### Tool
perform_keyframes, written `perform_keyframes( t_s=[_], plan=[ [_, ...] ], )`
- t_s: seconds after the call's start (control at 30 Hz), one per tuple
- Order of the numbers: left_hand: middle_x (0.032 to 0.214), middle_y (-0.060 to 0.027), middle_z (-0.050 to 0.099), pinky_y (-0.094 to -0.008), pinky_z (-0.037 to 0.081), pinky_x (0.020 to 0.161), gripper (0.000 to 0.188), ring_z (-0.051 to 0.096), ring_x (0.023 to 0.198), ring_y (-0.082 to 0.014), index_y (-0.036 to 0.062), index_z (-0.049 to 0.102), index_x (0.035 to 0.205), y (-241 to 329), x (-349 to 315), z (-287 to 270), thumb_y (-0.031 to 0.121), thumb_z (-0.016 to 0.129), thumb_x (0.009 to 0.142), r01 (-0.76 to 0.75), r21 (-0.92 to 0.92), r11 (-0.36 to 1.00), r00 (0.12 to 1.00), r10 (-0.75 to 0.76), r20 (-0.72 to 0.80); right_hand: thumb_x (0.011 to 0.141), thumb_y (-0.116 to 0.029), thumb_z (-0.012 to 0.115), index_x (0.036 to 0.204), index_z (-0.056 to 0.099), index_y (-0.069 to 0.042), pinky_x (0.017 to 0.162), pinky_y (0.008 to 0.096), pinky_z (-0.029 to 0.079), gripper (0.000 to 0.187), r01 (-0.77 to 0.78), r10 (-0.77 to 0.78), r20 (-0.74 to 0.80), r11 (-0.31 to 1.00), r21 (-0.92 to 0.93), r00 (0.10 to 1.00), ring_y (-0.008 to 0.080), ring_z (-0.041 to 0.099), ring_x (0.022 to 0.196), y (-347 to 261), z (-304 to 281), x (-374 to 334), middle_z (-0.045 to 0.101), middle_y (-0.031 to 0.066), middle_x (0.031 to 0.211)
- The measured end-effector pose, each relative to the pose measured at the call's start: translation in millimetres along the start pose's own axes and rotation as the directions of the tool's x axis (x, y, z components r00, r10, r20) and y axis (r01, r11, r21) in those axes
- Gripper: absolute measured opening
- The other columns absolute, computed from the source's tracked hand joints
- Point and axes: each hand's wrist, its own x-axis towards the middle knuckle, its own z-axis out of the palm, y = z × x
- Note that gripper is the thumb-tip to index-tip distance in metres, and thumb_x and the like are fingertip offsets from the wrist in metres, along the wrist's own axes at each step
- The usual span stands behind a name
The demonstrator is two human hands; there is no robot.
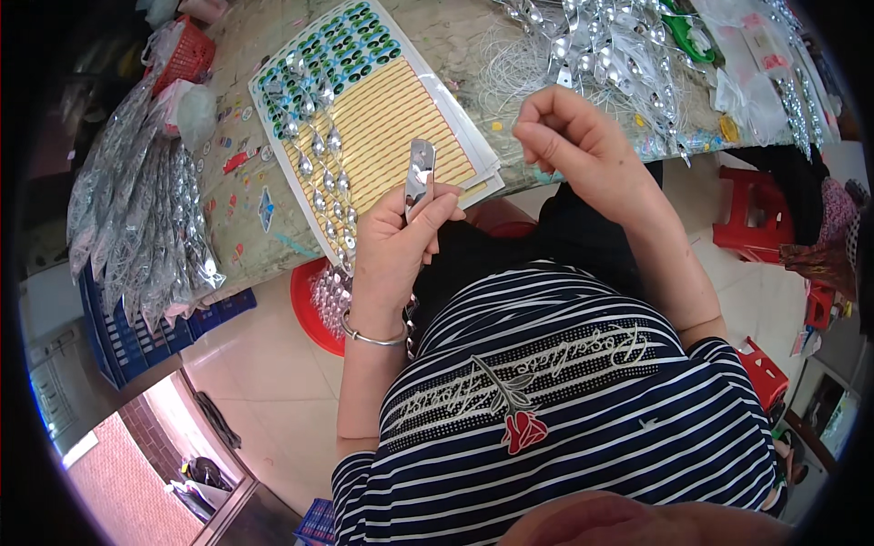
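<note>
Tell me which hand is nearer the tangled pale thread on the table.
Right. The right hand is just below the thread in the picture; the left hand, holding a silver piece, is farther off, down and left.

Two hands [390, 227] [583, 150] — one bangle [381, 342], one red mesh basket [192, 60], one embroidered rose [525, 432].

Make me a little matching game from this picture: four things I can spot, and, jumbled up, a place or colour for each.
Things:
1. Bracelet
2. Printed sheet
3. Silver piece
4. Basket

Places and colours:
a. held in the fingers of the left hand
b. red
c. around the left wrist
d. flat on the table

Right pairs: 1-c, 2-d, 3-a, 4-b
</note>
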Motion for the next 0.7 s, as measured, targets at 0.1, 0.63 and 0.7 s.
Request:
perform_keyframes(
  t_s=[0.1, 0.63, 0.7],
  plan=[
    [0.076, -0.0041, 0.067, -0.0142, 0.034, 0.043, 0.018, 0.044, 0.049, -0.0008, 0.0003, 0.066, 0.096, -3.0, -1.3, -2.7, 0.013, 0.065, 0.083, 0.019, 0.057, 0.998, 1.000, -0.020, 0.020, 0.092, -0.014, 0.054, 0.093, 0.053, -0.005, 0.060, 0.0184, 0.038, 0.009, 0.056, -0.056, -0.037, 0.998, -0.016, 0.998, 0.0039, 0.046, 0.066, 3.2, -4.3, -1.1, 0.052, -0.0023, 0.074],
    [0.072, 0.0005, 0.063, -0.0158, 0.034, 0.046, 0.019, 0.045, 0.052, -0.0012, 0.0024, 0.067, 0.092, -7.2, -11.6, -1.5, 0.019, 0.066, 0.083, 0.115, 0.248, 0.962, 0.989, -0.133, 0.058, 0.091, -0.012, 0.056, 0.104, 0.056, -0.003, 0.063, 0.0199, 0.040, 0.016, 0.082, -0.163, -0.145, 0.890, -0.448, 0.976, 0.0062, 0.048, 0.068, 19.9, -27.5, -7.1, 0.058, 0.0023, 0.083],
    [0.073, 0.0003, 0.064, -0.0170, 0.038, 0.049, 0.023, 0.047, 0.055, -0.0023, 0.0015, 0.067, 0.094, -4.7, -10.1, 2.1, 0.021, 0.067, 0.083, 0.116, 0.247, 0.962, 0.989, -0.135, 0.063, 0.090, -0.012, 0.056, 0.110, 0.057, -0.002, 0.064, 0.0204, 0.042, 0.022, 0.106, -0.249, -0.116, 0.726, -0.680, 0.962, 0.0074, 0.050, 0.070, 19.0, -18.0, -10.8, 0.060, 0.0046, 0.088]
  ],
)
